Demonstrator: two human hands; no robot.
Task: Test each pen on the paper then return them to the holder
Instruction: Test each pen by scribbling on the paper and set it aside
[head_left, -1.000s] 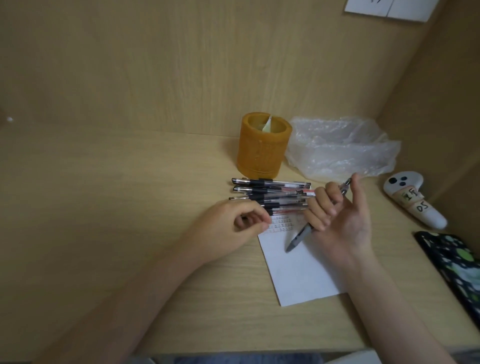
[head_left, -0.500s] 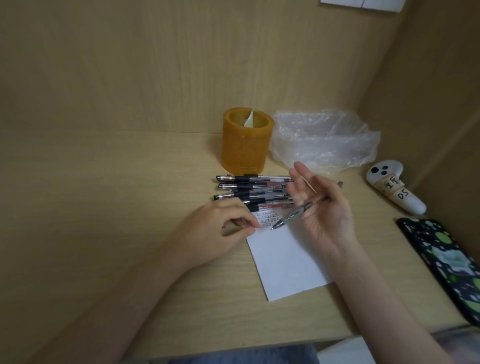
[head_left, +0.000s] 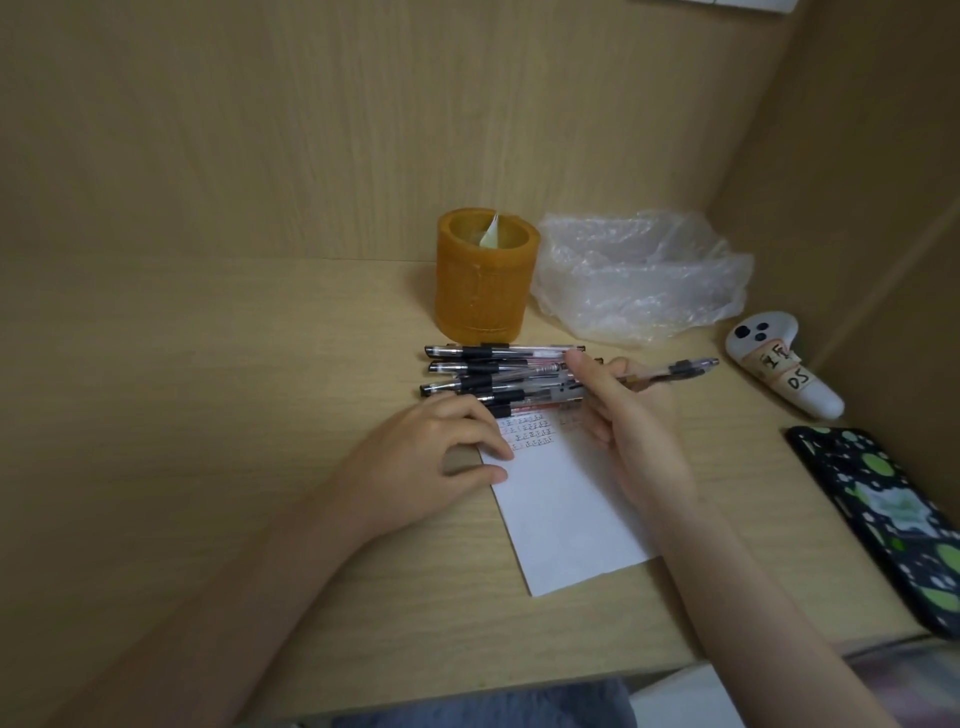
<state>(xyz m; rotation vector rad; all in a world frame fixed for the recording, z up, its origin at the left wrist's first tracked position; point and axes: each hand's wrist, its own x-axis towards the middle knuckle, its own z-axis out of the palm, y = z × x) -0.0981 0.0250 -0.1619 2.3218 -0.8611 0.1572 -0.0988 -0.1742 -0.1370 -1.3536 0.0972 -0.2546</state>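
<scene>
Orange, rough-textured and cylindrical, the pen holder (head_left: 485, 278) stands on the pale wood desk (head_left: 208, 415). Just in front of it lies a heap of clear-barrelled pens (head_left: 498, 374) with black grips, then the white paper sheet (head_left: 566, 509). The left hand (head_left: 431, 457) presses the sheet's edge with bent fingertips. The right hand (head_left: 623, 415) pinches one clear pen (head_left: 675, 370), its tip seemingly hidden behind the fingers.

Left hand (head_left: 436, 457), centre of frame: palm down, fingers loosely bent, tips resting on the paper (head_left: 566, 519) edge. Right hand (head_left: 628, 421), right of centre: fingers grip a pen (head_left: 675, 370), thumb extended upward. Both forearms enter from the lower edge.
</scene>
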